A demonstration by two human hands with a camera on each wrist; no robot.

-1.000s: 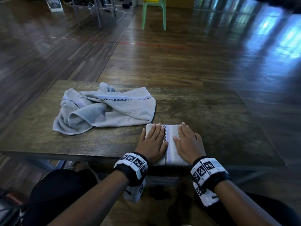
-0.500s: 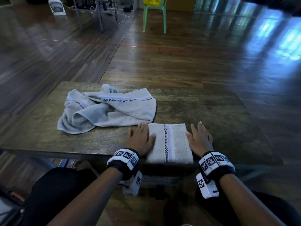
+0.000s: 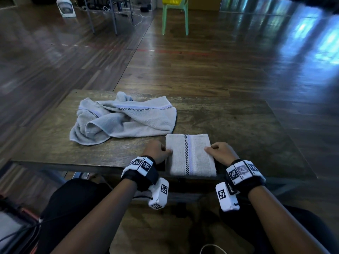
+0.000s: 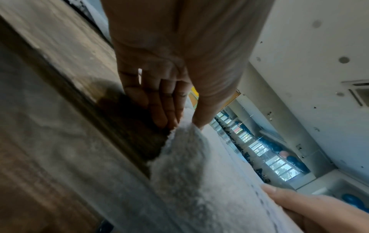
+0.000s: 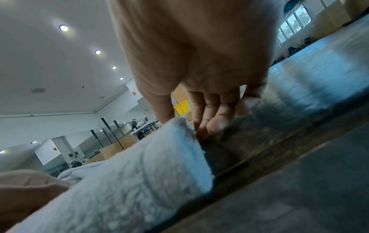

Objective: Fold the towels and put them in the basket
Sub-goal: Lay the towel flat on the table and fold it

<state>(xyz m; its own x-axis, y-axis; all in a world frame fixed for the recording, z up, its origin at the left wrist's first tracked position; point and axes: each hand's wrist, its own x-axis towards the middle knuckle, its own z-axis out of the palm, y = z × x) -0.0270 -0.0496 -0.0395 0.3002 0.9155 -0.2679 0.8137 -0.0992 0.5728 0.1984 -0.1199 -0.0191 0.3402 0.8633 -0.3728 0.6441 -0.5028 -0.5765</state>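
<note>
A folded pale towel (image 3: 190, 154) with a checkered stripe lies at the near edge of the wooden table (image 3: 238, 129). My left hand (image 3: 159, 153) pinches its left side, thumb on top and fingers tucked beneath; the left wrist view shows that hand (image 4: 175, 123) at the towel's edge (image 4: 189, 165). On the right side, my right hand (image 3: 218, 153) pinches the towel the same way, and the right wrist view shows it (image 5: 179, 124) on the towel's thick edge (image 5: 149, 173). A second grey towel (image 3: 124, 121) lies crumpled at the back left. A yellow basket (image 3: 172, 0) sits on a distant green chair.
The green chair (image 3: 175, 17) stands far across the shiny wooden floor, beyond the table. Metal legs and cables (image 3: 110, 13) are at the far left. My knees sit under the table's near edge. Bare tabletop (image 3: 247, 140) lies to the right of the folded towel.
Both hands slid off the top of the folded towel to its two sides. They now pinch its side edges instead of pressing flat on it.
</note>
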